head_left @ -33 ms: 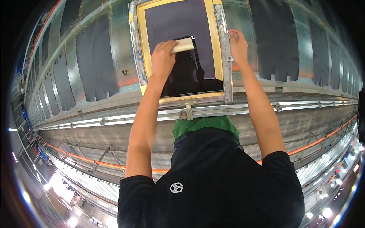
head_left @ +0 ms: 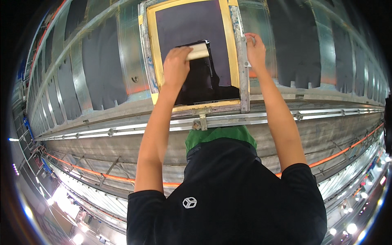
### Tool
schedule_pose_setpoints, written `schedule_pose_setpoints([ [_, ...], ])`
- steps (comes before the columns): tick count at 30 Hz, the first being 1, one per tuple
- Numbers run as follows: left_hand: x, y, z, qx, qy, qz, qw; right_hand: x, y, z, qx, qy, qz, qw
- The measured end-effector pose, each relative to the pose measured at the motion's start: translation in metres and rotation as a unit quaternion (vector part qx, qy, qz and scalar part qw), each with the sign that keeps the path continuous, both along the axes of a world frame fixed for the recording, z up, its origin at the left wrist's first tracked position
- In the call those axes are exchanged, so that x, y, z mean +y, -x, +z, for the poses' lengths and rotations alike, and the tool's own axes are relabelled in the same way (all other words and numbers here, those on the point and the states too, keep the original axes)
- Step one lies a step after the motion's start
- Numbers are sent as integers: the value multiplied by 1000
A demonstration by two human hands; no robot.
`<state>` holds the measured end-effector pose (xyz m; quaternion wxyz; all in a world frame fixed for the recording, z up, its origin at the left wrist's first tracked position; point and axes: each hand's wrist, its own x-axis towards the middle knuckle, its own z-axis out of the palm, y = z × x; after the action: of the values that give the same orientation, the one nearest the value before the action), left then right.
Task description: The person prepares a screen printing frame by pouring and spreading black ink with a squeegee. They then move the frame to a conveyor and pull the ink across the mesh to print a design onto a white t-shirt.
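A screen-printing frame (head_left: 245,87) lies ahead of me, its mesh (head_left: 188,22) bordered by yellow tape (head_left: 229,45). Wet black ink (head_left: 195,83) covers the near part of the mesh, with a thin streak up its right side. My left hand (head_left: 176,67) is closed on the left end of a pale-handled squeegee (head_left: 199,52), which rests across the mesh at the ink's far edge. At the frame's right rail, my right hand (head_left: 256,52) has its fingers curled against the outer edge. Its fingertips are partly hidden.
Dark fabric-like panels (head_left: 296,45) lie in a row along the long table on both sides of the frame. A metal rail (head_left: 245,118) runs along the near table edge, with a clamp bracket (head_left: 202,118) at the frame. An orange pipe (head_left: 110,176) passes lower down.
My left hand and the squeegee have shifted slightly toward me and to the right over the mesh. The right hand stays at the frame's edge.
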<state>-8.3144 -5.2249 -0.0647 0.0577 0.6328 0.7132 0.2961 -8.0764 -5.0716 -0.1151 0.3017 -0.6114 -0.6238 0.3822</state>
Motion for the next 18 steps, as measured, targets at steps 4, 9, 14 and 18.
schedule_pose_setpoints([
  [4,-46,-27,-7,-10,22,0,1000,0,0,-1,5,-7,-5,1000],
  [9,-90,-52,-7,-21,29,-6,999,5,-4,11,-46,68,26,996],
  [14,-22,-13,-6,-53,-15,25,998,7,-5,4,-47,63,31,996],
  [18,7,1,3,-22,36,-1,999,8,-4,-3,-27,-15,37,999],
])
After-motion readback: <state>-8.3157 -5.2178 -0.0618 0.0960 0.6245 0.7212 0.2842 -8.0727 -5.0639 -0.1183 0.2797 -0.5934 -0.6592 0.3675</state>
